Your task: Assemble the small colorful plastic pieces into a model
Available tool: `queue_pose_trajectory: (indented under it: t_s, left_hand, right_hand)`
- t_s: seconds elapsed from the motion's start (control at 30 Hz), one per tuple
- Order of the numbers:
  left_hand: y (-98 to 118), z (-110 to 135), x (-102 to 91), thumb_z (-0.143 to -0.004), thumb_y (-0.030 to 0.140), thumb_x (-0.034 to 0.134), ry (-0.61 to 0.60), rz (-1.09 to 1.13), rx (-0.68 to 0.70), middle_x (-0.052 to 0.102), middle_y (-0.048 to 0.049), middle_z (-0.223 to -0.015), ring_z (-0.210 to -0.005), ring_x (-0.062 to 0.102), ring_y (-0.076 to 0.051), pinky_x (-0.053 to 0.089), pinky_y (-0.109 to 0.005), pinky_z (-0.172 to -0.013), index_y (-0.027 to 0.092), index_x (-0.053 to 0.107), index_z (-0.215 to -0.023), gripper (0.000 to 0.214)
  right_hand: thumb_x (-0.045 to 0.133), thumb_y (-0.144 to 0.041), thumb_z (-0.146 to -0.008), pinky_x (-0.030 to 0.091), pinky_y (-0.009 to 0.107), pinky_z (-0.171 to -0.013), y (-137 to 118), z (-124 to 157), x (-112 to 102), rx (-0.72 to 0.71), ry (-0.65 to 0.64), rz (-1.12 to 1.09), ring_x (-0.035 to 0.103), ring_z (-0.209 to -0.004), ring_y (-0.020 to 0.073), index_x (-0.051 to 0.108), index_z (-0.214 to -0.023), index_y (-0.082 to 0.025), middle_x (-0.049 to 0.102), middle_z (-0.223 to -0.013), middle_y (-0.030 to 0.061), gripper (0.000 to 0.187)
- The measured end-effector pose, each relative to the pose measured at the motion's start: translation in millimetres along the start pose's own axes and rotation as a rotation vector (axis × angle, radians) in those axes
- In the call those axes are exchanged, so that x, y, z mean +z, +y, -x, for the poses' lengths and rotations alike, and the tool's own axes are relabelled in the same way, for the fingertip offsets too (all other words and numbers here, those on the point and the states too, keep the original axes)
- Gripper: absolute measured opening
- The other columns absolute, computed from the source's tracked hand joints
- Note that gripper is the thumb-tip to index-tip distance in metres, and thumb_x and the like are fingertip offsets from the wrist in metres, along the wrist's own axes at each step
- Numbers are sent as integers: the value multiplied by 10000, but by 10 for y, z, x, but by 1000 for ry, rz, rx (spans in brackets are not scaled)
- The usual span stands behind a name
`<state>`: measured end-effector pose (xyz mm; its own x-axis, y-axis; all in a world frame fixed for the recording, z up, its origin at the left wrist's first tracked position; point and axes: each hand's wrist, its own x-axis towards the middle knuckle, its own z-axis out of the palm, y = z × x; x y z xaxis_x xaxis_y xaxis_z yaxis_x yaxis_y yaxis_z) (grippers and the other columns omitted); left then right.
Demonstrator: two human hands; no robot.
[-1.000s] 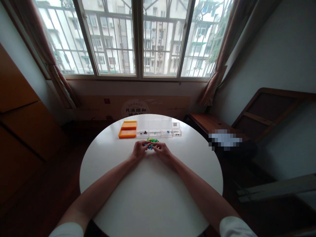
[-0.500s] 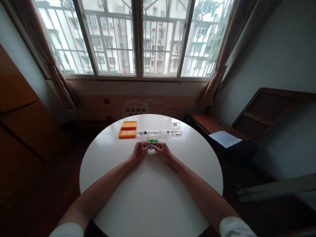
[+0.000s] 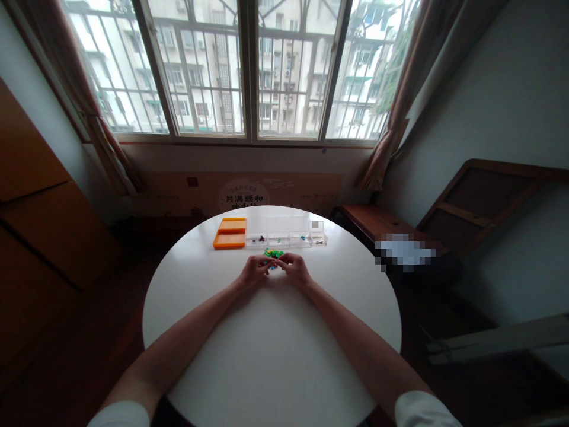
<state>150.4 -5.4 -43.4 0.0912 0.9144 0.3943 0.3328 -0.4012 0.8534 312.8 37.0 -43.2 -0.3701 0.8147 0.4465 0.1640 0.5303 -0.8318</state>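
Note:
Near the far side of the round white table point(image 3: 271, 350), my left hand point(image 3: 255, 270) and my right hand point(image 3: 293, 270) meet at the fingertips. Both are closed in a pinch; whatever they hold is too small and too hidden to name. Just beyond the fingers lies a pile of small green and yellow pieces point(image 3: 272, 253), partly covered by my hands. Bits of blue point(image 3: 272, 267) show beneath and between the fingers.
Behind the pile stands an open orange case point(image 3: 230, 244). To its right, a row of open clear plastic boxes point(image 3: 278, 244) holds a few small dark, green and blue pieces. A smaller clear box point(image 3: 318, 242) ends the row. A wooden chair point(image 3: 391, 222) stands beyond the table's right edge.
My fingertips have shifted slightly and come closer together, covering more of the blue pieces. The pile and the boxes have stayed in place.

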Motion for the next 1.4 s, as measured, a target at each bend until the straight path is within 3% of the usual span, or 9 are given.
queue_pose_trajectory:
  t_s: [0.4,0.67,1.4]
  left_hand:
    - [-14,-26,20,-742,416,580,0,147,-34,662,-95,-773,-489,551,-95,474,-212,-437,90,682,-891,372]
    - [8,-23,-5,-691,421,633,33,92,-55,660,-81,-689,-462,552,-101,443,-199,-414,91,685,-833,363]
    - [29,-11,-16,-717,427,606,-12,87,-61,663,-87,-734,-478,559,-99,445,-194,-424,100,675,-863,365]
  right_hand:
    - [572,-376,-739,447,240,-497,85,-16,27,-7,-10,-28,555,-518,130,661,-773,-135,634,-630,48,259]
    - [589,-382,-730,447,239,-521,24,6,22,-18,-26,-21,566,-548,132,661,-768,-138,653,-660,54,257]
    - [605,-421,-710,412,226,-505,9,17,14,-13,-26,15,533,-533,120,641,-720,-135,617,-603,34,289]
